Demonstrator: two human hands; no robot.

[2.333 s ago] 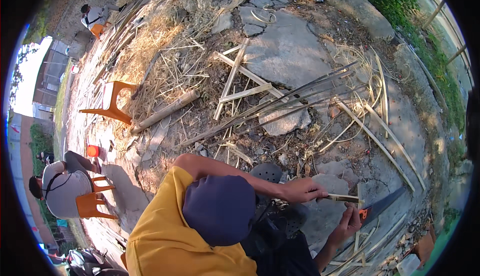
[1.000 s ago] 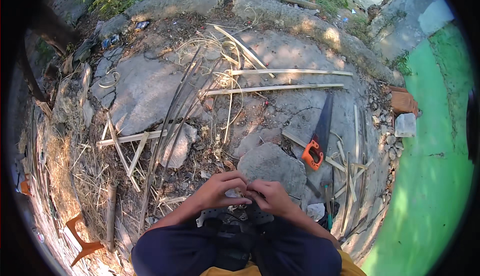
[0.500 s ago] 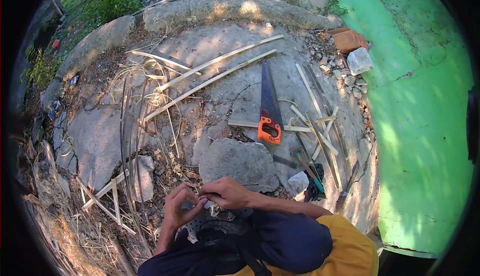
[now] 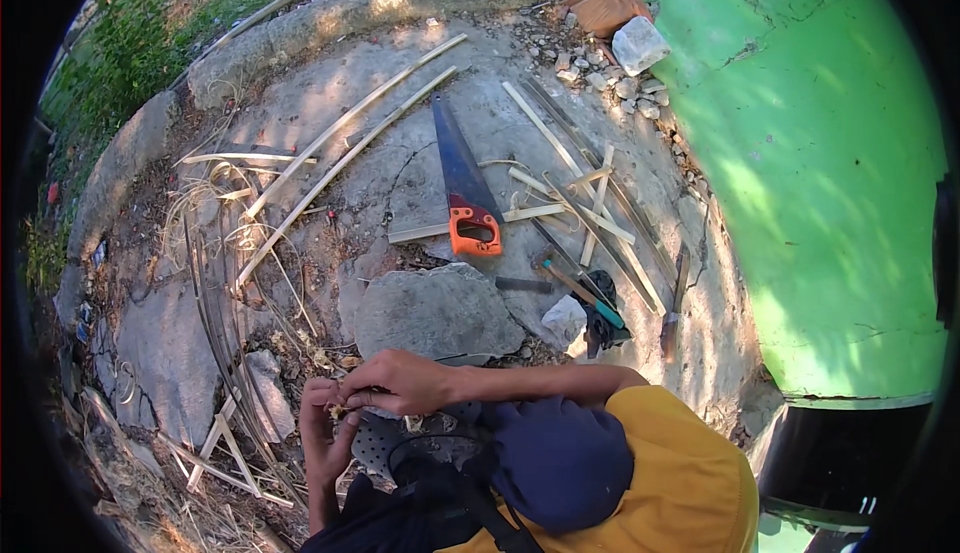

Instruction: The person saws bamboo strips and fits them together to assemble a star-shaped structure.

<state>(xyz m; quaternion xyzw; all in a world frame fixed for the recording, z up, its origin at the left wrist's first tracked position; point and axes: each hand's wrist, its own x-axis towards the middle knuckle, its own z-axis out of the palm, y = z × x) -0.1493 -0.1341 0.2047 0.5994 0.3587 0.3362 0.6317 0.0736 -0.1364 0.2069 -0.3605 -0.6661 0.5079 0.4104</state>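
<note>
My left hand point(image 4: 324, 441) is raised low in the view, its thumb and fingers bent together. Against its fingertips my right hand point(image 4: 400, 383) is pinched closed, reaching across from the right. A small pale yellowish scrap point(image 4: 338, 414) shows at the fingers, too small to name. Just beyond the hands lies a flat grey stone slab point(image 4: 437, 313). Past it rests a handsaw point(image 4: 472, 221) with an orange handle and dark blade, lying over a pale wooden strip point(image 4: 418, 234).
Long pale strips point(image 4: 350, 173) lie at the far left beside curly shavings point(image 4: 205, 193). Right of the slab are a teal-handled hammer point(image 4: 590, 293), a white stone point(image 4: 565, 321) and a dark blade point(image 4: 676, 303). More strips point(image 4: 600, 213) cross there. A green painted surface point(image 4: 800, 203) borders the right.
The view has shifted, so the ground and tools appear further left. My hands stay together at the fingertips, and the right hand covers the left fingers slightly differently.
</note>
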